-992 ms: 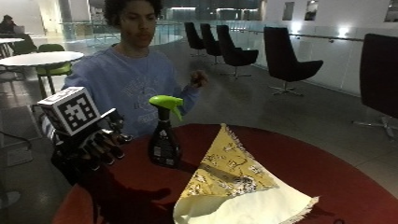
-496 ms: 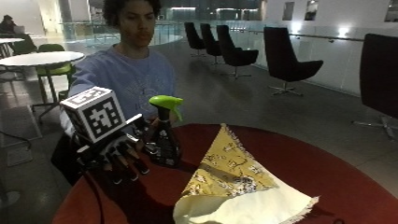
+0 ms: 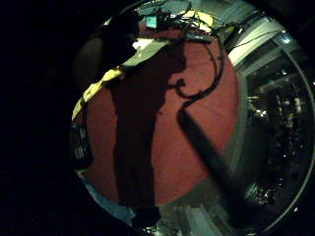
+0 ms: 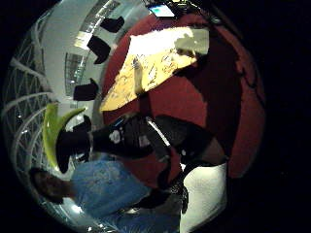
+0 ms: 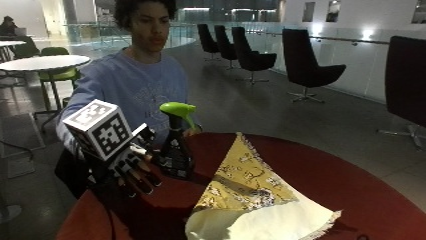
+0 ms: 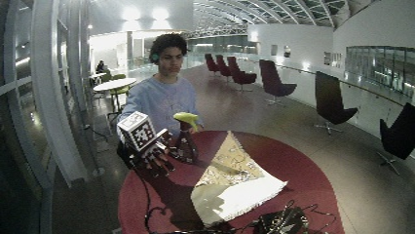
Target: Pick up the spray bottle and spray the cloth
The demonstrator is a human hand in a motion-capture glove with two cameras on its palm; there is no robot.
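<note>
A dark spray bottle [image 5: 174, 152] with a green trigger head [image 5: 177, 109] stands upright on the round red table [image 5: 346, 185], near its far edge. My gloved right hand [image 5: 135, 170] hovers just beside the bottle, on the side away from the cloth. Its fingers are spread and point down at the table. I cannot tell whether it touches the bottle. The thumb side palm view has the bottle [image 4: 116, 138] close to the palm. The yellow patterned cloth [image 5: 251, 192] lies folded and flat on the other side of the bottle [image 6: 185, 142].
A tangle of cables and a dark device [image 6: 279, 222] sit at the table's near edge. A cable [image 3: 202, 88] runs across the red top. Dark chairs [image 5: 306, 67] stand well behind, off the table.
My gloved hand has moved across the table toward the bottle, from well off to its side to right beside it. Bottle and cloth have stayed put.
</note>
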